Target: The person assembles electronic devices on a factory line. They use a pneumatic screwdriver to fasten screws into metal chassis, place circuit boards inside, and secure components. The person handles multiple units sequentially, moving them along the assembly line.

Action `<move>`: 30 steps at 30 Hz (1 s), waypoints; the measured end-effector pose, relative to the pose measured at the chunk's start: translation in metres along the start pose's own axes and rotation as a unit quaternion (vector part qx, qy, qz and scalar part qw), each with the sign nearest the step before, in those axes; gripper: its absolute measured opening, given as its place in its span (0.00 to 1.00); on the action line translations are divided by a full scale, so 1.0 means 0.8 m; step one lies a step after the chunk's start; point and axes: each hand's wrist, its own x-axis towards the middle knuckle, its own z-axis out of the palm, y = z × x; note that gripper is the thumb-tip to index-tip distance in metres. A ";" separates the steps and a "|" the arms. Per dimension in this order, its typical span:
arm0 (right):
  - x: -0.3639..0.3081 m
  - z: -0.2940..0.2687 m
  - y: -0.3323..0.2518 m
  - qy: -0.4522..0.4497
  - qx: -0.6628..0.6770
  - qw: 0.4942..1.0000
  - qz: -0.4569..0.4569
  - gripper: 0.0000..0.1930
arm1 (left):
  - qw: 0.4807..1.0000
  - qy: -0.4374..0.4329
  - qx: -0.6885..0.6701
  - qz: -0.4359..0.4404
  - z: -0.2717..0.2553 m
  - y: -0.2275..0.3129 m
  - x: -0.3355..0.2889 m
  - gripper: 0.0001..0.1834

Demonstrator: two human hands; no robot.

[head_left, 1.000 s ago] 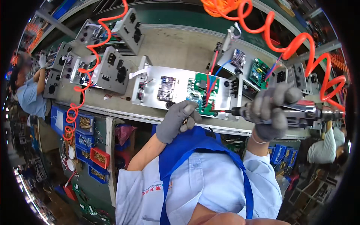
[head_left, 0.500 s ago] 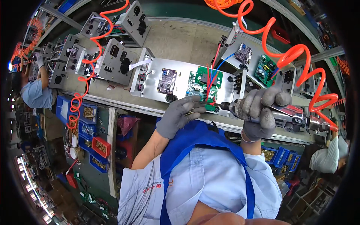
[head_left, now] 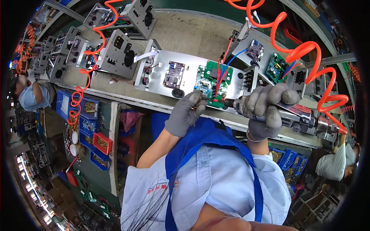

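Note:
My right hand [head_left: 269, 109], in a grey glove, wraps round a pneumatic screwdriver [head_left: 296, 117] held nearly level, its bit pointing left. A red coiled air hose [head_left: 327, 98] joins its rear end. My left hand [head_left: 184, 115], also gloved, pinches its fingertips together at the tip of the bit [head_left: 210, 99]; what lies between them is too small to make out. Just beyond the hands is a metal chassis plate [head_left: 158, 81] with a green circuit board [head_left: 225, 75] and a smaller dark board [head_left: 173, 75]. Red and blue wires [head_left: 220, 75] rise from the green board.
Grey metal housings [head_left: 117, 54] stand at the left of the bench [head_left: 177, 30]. Another chassis with boards [head_left: 277, 67] lies at the right. Bins of brass screws, red [head_left: 102, 143] and blue [head_left: 99, 161], sit lower left. Other people [head_left: 34, 94] work at both sides.
My left hand has gone from beside the green board to the bit's tip, its fingers now closed there. The screwdriver has shifted slightly left, away from the board's near edge.

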 end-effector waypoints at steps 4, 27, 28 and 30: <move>-0.004 -0.006 0.004 -0.003 0.034 0.999 -0.024 0.21 | 0.999 0.044 0.013 -0.013 0.012 0.000 -0.004 0.15; -0.005 0.000 0.011 -0.052 -0.004 0.999 0.008 0.23 | 0.990 0.054 -0.044 -0.120 -0.007 -0.008 0.005 0.18; -0.009 0.005 0.008 -0.034 0.003 0.999 0.020 0.23 | 0.991 0.031 -0.025 -0.126 -0.013 -0.010 0.006 0.21; -0.018 0.003 0.008 -0.029 -0.019 0.999 0.025 0.22 | 0.989 0.053 0.093 -0.100 -0.024 -0.020 0.000 0.28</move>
